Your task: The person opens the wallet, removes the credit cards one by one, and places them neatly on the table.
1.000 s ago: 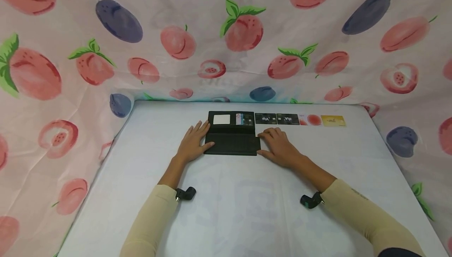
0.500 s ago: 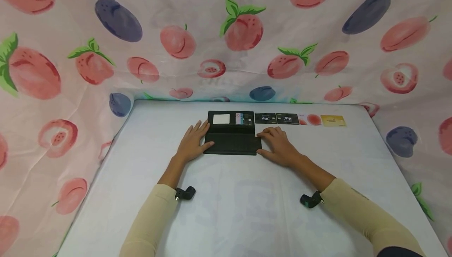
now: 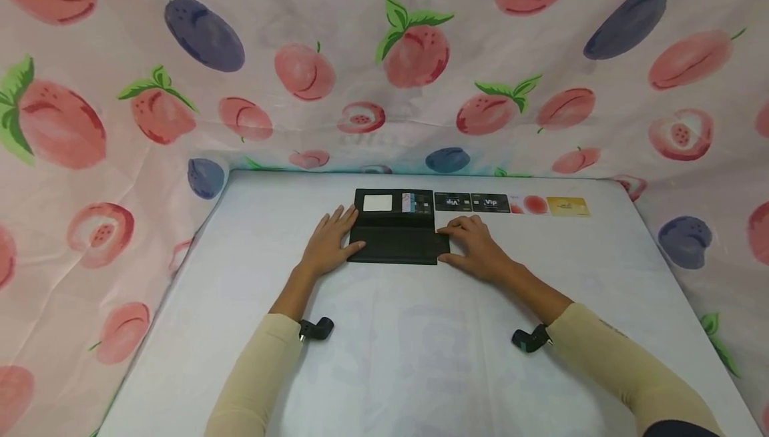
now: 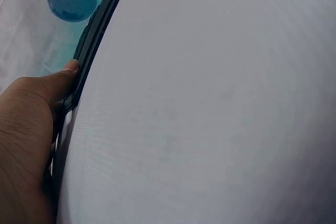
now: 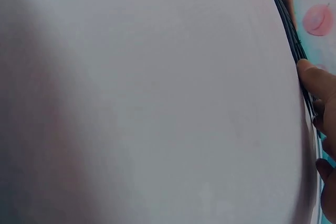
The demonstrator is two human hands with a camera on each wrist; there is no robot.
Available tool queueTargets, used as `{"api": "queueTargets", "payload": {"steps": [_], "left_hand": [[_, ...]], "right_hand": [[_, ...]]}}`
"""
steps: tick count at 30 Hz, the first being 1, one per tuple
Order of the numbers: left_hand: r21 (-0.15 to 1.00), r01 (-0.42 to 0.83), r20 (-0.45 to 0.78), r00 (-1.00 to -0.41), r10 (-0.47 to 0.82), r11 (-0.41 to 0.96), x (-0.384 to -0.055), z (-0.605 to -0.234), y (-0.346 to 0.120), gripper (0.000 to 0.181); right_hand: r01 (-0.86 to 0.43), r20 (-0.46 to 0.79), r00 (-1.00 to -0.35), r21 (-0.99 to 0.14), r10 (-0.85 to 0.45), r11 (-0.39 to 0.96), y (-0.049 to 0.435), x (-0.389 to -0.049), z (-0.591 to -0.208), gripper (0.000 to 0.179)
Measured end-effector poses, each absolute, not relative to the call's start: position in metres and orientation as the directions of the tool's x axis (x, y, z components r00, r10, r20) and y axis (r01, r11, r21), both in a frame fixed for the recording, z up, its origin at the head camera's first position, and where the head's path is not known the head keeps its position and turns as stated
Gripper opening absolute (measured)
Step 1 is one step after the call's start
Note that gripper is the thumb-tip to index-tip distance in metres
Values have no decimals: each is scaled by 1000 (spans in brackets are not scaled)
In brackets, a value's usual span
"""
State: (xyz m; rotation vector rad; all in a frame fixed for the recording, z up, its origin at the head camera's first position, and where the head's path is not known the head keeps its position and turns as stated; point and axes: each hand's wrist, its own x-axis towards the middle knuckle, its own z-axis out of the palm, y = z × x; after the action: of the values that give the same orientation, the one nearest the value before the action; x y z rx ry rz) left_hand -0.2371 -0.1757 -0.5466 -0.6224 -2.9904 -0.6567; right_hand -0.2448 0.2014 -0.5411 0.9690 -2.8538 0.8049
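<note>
A black wallet (image 3: pixel 393 245) lies opened flat near the far side of the white table. Its upper half shows a white window (image 3: pixel 377 203) and slots with a pinkish-blue card (image 3: pixel 408 202). My left hand (image 3: pixel 327 243) rests on the wallet's left edge, fingers stretched, thumb on the lower half. From the right side of that lower half sticks out a black card-like piece (image 3: pixel 442 243). My right hand (image 3: pixel 477 250) pinches it between thumb and fingers. In the right wrist view, the right thumb (image 5: pixel 315 80) lies at the wallet's edge; the gripped part is mostly hidden there.
Right of the wallet lies a row of cards: two black VIP cards (image 3: pixel 452 201), a white card with a red circle (image 3: pixel 529 204) and a gold card (image 3: pixel 567 206). A fruit-printed cloth (image 3: pixel 360 43) hangs behind the white table (image 3: pixel 420 343).
The black card-like piece has slid further right out of the wallet's lower half, with the right hand's fingers on it. The left hand and the wallet have stayed in place.
</note>
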Motion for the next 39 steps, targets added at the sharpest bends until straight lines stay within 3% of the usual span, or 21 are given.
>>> {"api": "queueTargets", "payload": {"steps": [26, 39], "left_hand": [[409, 383, 96, -921, 378, 829, -237, -548, -175, 83], [396, 384, 102, -921, 376, 834, -237, -548, -175, 84]], "right_hand": [[-518, 143, -834, -534, -532, 668, 226, -246, -543, 55], [-510, 189, -854, -488, -485, 709, 237, -250, -545, 56]]}}
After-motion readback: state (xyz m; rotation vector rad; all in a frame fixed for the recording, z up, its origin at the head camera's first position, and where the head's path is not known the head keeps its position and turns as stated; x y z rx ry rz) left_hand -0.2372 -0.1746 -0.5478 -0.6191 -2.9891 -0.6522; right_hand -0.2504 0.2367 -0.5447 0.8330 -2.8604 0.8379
